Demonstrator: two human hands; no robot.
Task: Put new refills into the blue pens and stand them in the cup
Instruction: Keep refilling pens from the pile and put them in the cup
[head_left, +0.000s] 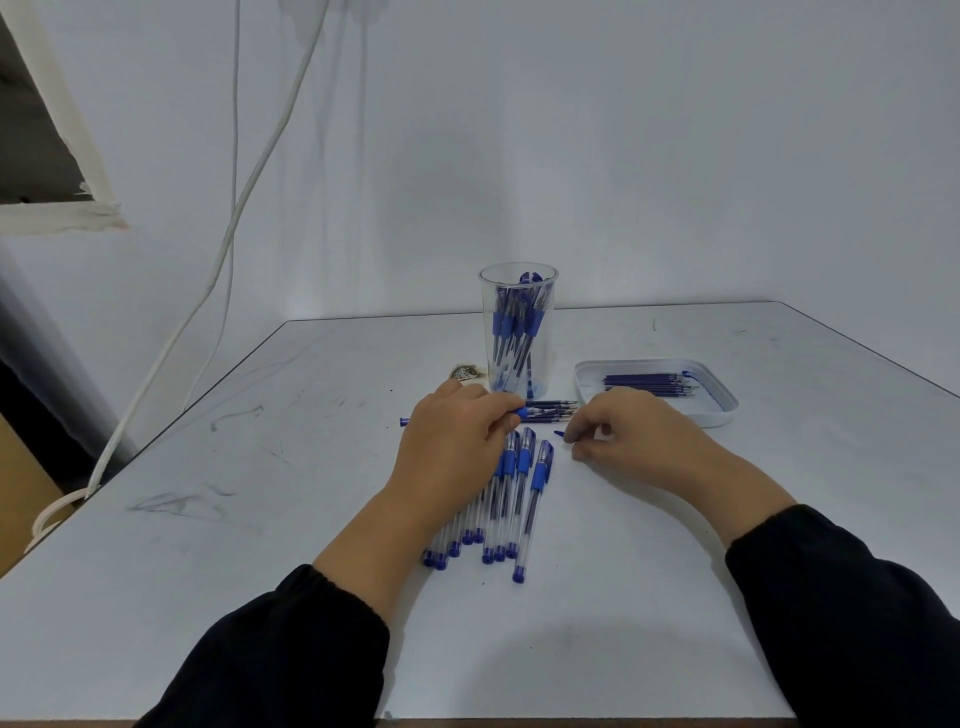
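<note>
Gripping a pen by its blue end, the left hand sat at the cup's six o'clock; the right hand pinched a small blue piece.

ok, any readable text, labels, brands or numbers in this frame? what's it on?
None readable.
Pens on the table: any barrel print too small to read.
Pens in the cup: too blurred.
Tray of refills: no visible label.
Patterned scrap by the cup: no legible text.

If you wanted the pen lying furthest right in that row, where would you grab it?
Probably by the clear barrel of the rightmost pen, pinched from above and from its right side. It lies flat, slightly apart from the other pens, with bare table on that side, so fingers fit there without nudging its neighbours.
</note>
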